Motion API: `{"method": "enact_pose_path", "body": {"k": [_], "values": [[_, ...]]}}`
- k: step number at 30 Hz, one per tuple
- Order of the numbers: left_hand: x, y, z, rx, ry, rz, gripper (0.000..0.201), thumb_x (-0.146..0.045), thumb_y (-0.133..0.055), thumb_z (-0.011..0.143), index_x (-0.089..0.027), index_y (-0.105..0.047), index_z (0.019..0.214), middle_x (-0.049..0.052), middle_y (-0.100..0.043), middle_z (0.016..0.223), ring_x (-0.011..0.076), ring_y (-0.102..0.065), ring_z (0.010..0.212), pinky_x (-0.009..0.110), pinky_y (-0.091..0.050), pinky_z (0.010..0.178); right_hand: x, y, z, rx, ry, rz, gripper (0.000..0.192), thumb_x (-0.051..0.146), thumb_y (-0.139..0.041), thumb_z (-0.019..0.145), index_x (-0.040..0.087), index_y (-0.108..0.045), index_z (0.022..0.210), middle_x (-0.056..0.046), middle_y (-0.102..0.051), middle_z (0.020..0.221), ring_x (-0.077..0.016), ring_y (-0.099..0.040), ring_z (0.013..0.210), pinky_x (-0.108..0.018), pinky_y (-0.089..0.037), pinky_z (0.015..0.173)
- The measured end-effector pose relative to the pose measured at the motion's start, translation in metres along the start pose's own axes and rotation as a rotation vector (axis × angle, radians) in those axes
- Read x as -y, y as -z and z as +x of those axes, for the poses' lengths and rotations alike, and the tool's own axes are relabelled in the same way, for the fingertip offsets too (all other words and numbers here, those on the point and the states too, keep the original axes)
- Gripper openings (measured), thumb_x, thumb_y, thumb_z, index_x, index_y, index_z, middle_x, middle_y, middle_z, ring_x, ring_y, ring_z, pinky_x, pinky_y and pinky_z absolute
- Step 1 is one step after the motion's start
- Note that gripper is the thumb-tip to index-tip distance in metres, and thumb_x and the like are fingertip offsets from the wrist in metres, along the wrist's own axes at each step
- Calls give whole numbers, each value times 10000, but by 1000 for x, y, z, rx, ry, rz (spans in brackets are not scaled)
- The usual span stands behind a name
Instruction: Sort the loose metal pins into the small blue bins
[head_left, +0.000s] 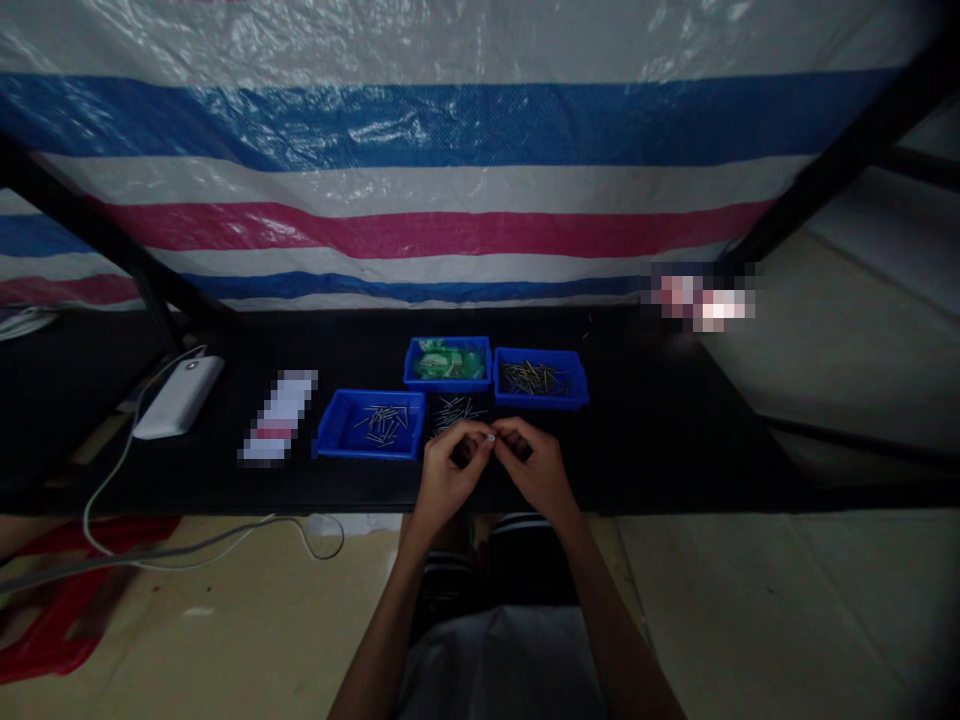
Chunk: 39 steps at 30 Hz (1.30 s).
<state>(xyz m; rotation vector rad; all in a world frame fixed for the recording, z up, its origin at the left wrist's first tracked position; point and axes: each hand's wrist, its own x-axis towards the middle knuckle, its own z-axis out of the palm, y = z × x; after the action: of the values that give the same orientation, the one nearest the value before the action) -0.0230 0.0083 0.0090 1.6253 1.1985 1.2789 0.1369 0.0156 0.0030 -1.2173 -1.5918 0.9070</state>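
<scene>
My left hand [448, 470] and my right hand [538, 468] meet over the front edge of a black table [660, 440], fingertips pinched together on a small pale part [489, 437]. Just behind the hands lies a loose pile of thin metal pins [454, 410] on the table. A blue tray [370, 425] with several pins sits to the left of my hands. A second blue tray [540, 379] with pins stands behind on the right. A third blue tray [448, 362] holds green packets.
A white power bank [180, 396] with a cable lies at the left of the table. A blurred white packet [279, 416] lies beside the left tray. A striped tarpaulin [450, 180] hangs behind. A red stool [67, 610] stands on the floor at the left.
</scene>
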Motion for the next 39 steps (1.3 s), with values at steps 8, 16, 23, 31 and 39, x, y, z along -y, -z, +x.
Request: {"method": "enact_pose_path", "body": {"k": [8,16,23,31,39], "values": [[2,0,-1,-8,-2,5,101,-273,-673,954,-192,-726,924,11,-697,797,144,-625,718,241,-465,670,1,0,0,3,12,5,129,268,-645,926,218,-739,997,-14,-739,856,-162,-644,716,-265,-488,645],[2,0,-2,1,9,7,126,-296,-675,957,-186,-721,918,19,-703,811,149,-625,726,248,-465,670,4,0,0,5,15,8,118,245,-639,924,217,-739,979,-15,-750,868,-164,-651,723,-263,-486,646],[3,0,-2,0,7,10,127,-288,-666,964,-182,-717,917,18,-701,820,147,-620,735,245,-458,681,2,0,0,-4,17,4,120,238,-652,917,214,-745,988,-12,-753,860,-155,-657,712,-249,-483,633],[4,-1,-1,-42,47,-29,137,-311,-664,967,-182,-699,942,10,-698,819,141,-635,741,228,-466,684,1,-1,0,-20,29,2,94,260,-660,926,212,-734,959,-12,-750,848,-151,-657,706,-250,-480,631],[1,-2,1,0,72,-10,187,-333,-575,1014,-193,-699,1028,10,-700,830,149,-638,735,232,-467,691,12,-6,2,-202,78,71,70,267,-664,939,210,-696,912,9,-706,749,-131,-633,635,-239,-477,598]]}}
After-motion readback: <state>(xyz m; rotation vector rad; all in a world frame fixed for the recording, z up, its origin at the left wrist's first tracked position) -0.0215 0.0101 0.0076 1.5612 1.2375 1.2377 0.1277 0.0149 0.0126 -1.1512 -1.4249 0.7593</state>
